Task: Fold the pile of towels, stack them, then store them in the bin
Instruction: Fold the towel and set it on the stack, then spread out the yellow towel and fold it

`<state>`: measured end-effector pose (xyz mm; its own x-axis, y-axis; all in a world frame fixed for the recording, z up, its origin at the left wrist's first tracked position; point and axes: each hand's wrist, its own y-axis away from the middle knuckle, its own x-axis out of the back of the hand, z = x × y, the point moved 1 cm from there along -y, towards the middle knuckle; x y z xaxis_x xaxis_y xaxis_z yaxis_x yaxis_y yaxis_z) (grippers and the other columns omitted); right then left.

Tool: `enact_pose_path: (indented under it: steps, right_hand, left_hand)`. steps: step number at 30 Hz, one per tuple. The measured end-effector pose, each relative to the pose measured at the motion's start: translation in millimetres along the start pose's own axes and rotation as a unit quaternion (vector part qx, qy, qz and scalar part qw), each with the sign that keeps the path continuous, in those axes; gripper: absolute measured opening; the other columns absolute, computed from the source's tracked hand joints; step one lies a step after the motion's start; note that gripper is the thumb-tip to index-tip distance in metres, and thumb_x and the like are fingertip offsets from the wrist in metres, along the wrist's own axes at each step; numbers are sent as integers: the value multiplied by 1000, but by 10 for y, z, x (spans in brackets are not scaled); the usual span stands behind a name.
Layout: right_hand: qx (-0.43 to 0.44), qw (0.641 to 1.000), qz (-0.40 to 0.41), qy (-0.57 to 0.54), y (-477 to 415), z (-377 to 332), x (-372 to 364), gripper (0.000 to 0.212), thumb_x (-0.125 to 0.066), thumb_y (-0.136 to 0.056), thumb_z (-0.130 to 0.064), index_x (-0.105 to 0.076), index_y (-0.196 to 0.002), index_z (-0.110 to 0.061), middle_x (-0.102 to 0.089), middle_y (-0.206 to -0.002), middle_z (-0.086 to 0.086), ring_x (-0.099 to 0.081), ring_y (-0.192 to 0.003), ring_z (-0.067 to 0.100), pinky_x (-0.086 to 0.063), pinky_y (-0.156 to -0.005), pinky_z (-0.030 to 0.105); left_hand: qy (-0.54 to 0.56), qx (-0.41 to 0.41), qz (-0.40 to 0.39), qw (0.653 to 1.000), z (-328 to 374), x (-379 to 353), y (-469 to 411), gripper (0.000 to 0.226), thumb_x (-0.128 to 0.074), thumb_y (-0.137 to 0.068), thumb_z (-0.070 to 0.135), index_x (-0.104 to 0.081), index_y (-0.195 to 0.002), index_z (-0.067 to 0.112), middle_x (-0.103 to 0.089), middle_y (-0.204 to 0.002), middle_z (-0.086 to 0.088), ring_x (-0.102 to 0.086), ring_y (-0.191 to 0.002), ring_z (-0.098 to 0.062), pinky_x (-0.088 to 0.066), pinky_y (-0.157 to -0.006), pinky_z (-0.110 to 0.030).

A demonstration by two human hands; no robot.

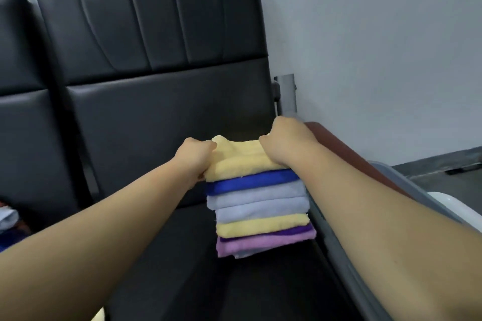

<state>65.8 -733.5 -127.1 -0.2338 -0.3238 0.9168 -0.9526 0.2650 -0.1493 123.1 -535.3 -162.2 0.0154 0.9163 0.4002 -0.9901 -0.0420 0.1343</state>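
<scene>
A stack of several folded towels (260, 211) rests on the black seat (161, 255), near its right edge. From the top the colours run yellow, blue, pale grey-blue, yellow, purple, pink. The top yellow towel (240, 160) is gripped at both ends. My left hand (194, 155) clutches its left end. My right hand (283, 142) clutches its right end and presses on the stack. No bin is recognisable in view.
The black padded backrest (156, 34) rises behind the stack. A brown armrest (349, 156) on a grey metal frame (339, 255) runs along the right. Loose cloth (7, 216) lies at the far left. A white object (453, 206) shows at the right edge.
</scene>
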Motion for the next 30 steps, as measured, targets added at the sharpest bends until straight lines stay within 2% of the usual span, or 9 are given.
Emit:
enact_pose_path:
  steps: [3,7,11,14,17,21,26,28,30]
  right_hand:
    - [78,996,14,34,368,-148,-141,27,-52,-100,-35,-61,-115,-14,-62,-117,9,-60,-105,30,-51,-84,40]
    - [166,984,65,0,1049,-533,-370,13,-54,-101,-33,-61,-102,-22,-61,-106,-2,-58,-99,21,-49,-86,35]
    - [239,965,-94,-58,1721,-1060,-667,28,-60,-101,-33,-59,-128,-28,-53,-128,-10,-56,-111,14,-52,-91,31]
    - [273,936,-218,-47,2043,-1452,-914,35,-61,-100,-34,-59,-134,-30,-50,-131,-10,-59,-108,13,-53,-94,33]
    - [286,920,-267,-36,2254,-1771,-1255,40,-58,-98,-26,-58,-138,-28,-47,-141,-8,-57,-117,17,-50,-100,34]
    - [285,909,-297,-65,2475,-2171,-1694,56,-54,-95,-17,-47,-150,-25,-30,-155,-6,-54,-129,24,-45,-105,32]
    - [297,894,-326,73,2550,-2315,-2014,14,-61,-97,-34,-66,-108,-26,-46,-125,1,-59,-111,30,-52,-93,40]
    - [295,899,-314,76,2497,-2282,-1928,19,-63,-99,-40,-62,-87,-26,-54,-113,2,-60,-99,26,-51,-85,36]
    - [255,898,-357,-18,2412,-2191,-1740,19,-66,-99,-36,-68,-94,-18,-66,-98,0,-63,-85,18,-52,-74,30]
  left_hand:
    - [-38,-28,-33,998,-136,249,355,20,-56,-95,29,-53,-89,10,-57,-87,-9,-59,-74,-23,-56,-66,-36]
    - [-132,-34,-63,989,-501,818,992,18,-59,-100,35,-58,-110,20,-69,-106,-6,-72,-94,-25,-58,-70,-34]
    - [-226,-34,-156,961,-1042,1632,1489,18,-66,-96,29,-61,-114,25,-71,-105,-1,-74,-88,-20,-58,-76,-36]
    - [-272,-18,-134,953,-1430,2138,1725,25,-73,-87,34,-63,-109,29,-74,-95,1,-72,-80,-15,-60,-80,-36]
    - [-393,-26,-104,913,-1784,2499,1853,32,-74,-85,42,-59,-113,37,-68,-106,17,-64,-94,-1,-50,-86,-22]
    - [-405,-15,-127,905,-2167,2801,1959,36,-78,-80,41,-56,-108,46,-62,-110,21,-61,-97,1,-52,-91,-26]
    - [-421,-13,-183,888,-2494,2966,1989,55,-82,-70,43,-53,-116,48,-60,-120,20,-60,-106,-3,-51,-95,-26]
    - [-418,-29,-172,892,-2572,2999,1967,63,-83,-69,44,-53,-124,48,-57,-125,21,-57,-112,-3,-49,-97,-26]
    - [-433,-55,-159,886,-2568,3002,1950,67,-81,-72,47,-52,-133,46,-54,-125,20,-55,-114,-5,-47,-98,-27]
